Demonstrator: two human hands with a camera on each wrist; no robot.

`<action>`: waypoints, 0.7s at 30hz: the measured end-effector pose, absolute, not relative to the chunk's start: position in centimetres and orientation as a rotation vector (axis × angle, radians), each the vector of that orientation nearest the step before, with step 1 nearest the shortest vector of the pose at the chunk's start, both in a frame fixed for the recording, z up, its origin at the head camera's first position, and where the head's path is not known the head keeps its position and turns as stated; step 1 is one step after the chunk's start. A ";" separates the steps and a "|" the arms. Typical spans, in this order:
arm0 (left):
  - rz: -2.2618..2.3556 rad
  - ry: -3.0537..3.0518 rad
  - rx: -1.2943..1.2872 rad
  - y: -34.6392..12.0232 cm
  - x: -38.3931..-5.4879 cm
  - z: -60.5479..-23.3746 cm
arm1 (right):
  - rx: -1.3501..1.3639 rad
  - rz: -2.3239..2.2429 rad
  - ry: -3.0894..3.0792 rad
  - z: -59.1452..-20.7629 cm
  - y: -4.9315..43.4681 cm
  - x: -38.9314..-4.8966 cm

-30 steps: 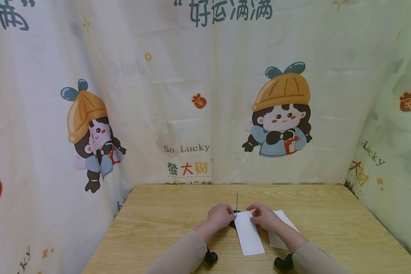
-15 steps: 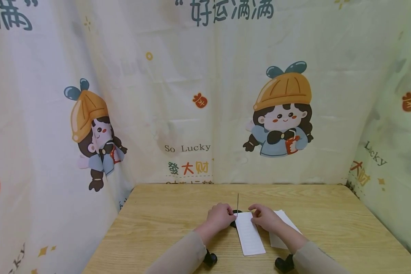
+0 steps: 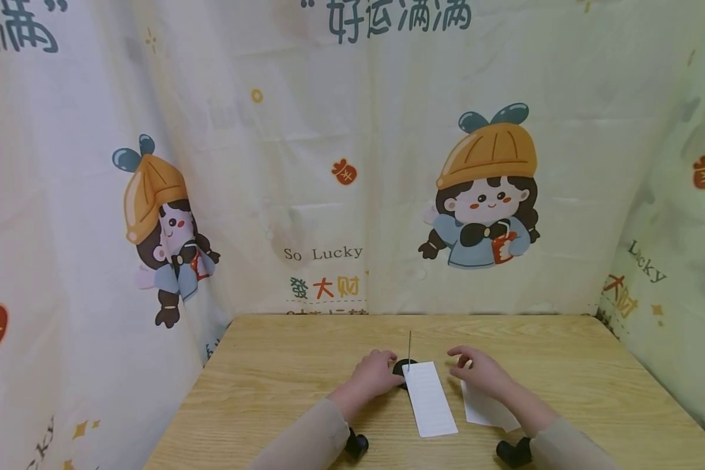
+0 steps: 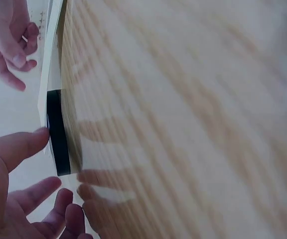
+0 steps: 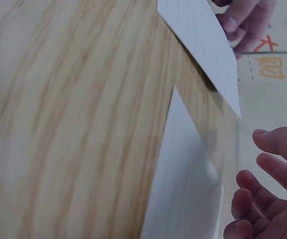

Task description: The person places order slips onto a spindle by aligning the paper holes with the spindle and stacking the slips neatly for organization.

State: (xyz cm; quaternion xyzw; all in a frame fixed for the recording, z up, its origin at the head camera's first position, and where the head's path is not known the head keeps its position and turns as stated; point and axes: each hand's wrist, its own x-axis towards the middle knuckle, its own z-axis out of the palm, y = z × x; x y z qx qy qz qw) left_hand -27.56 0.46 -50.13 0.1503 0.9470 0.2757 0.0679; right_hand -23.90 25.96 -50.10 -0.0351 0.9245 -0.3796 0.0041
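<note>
The left grip (image 3: 376,373) is relaxed and wide, its thumb at the edge of a black base (image 4: 59,139) that carries an upright spike (image 3: 410,349); a lined white slip (image 3: 431,401) overlaps the base, its corner at the spike. The right grip (image 3: 483,374), also wide, hangs near more white paper (image 3: 484,410) on the wooden counter (image 3: 282,365).

Your wood-grained table (image 3: 282,365) bears a black base (image 3: 399,367) with an upright spike (image 3: 410,346) and, right of it, white paper (image 3: 483,408).
</note>
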 end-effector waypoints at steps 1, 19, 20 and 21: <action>0.825 2.846 0.468 0.4 -27.6 -50.2 | -0.131 -1.186 2.904 -50.1 26.5 -23.8; 0.790 2.777 0.529 -0.3 -28.0 -50.3 | -0.141 -1.161 2.889 -49.7 33.2 -22.0; 0.788 2.777 0.532 -0.3 -28.1 -50.4 | -0.142 -1.137 2.897 -49.8 33.3 -22.1; 0.788 2.776 0.533 -0.3 -28.1 -50.4 | -0.141 -1.113 2.904 -49.9 33.4 -22.2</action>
